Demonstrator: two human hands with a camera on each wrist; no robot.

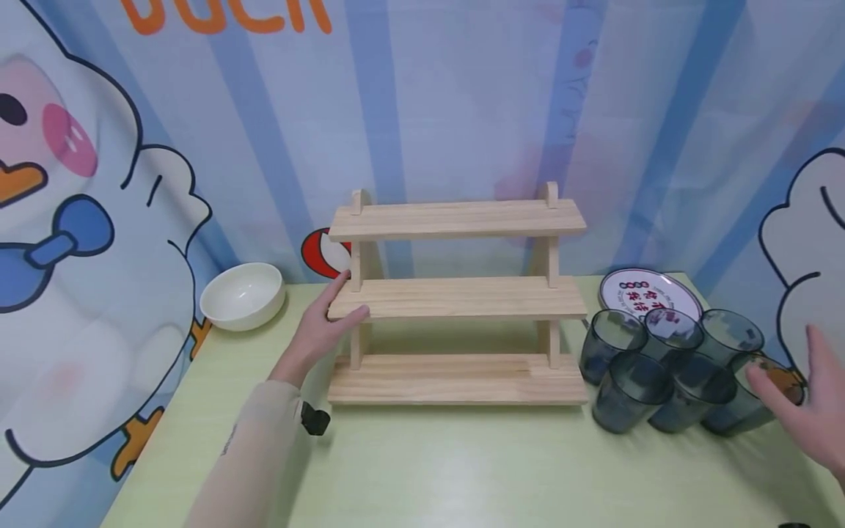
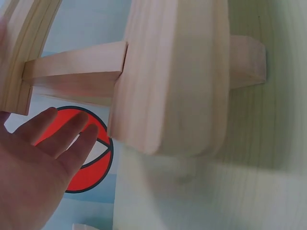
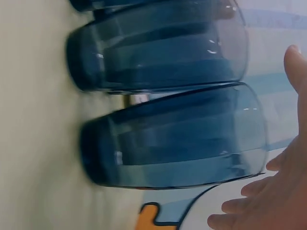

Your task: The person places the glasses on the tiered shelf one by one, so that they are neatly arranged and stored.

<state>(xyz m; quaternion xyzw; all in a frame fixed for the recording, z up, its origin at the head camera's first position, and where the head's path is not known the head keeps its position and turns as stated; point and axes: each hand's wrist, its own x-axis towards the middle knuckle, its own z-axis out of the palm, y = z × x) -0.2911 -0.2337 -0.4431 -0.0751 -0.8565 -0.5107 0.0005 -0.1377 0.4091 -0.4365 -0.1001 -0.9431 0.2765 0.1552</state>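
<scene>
My left hand (image 1: 315, 339) holds the left end of the middle board of a three-tier wooden display rack (image 1: 455, 297), thumb at its front edge and index finger by the upright. In the left wrist view the other fingers (image 2: 76, 143) of that hand stretch out loosely below the board. At the right, my right hand (image 1: 808, 411) is spread beside the nearest of several dark blue-tinted glasses (image 1: 637, 389). From the right wrist, that glass (image 3: 177, 139) stands close to the fingers, with a gap between it and the thumb.
A white bowl (image 1: 243, 297) stands at the back left of the pale green table (image 1: 449, 469). Behind the glasses lies a white plate (image 1: 650, 290) with red characters and a dark rim. A blue striped cartoon cloth (image 1: 455, 103) hangs behind the rack.
</scene>
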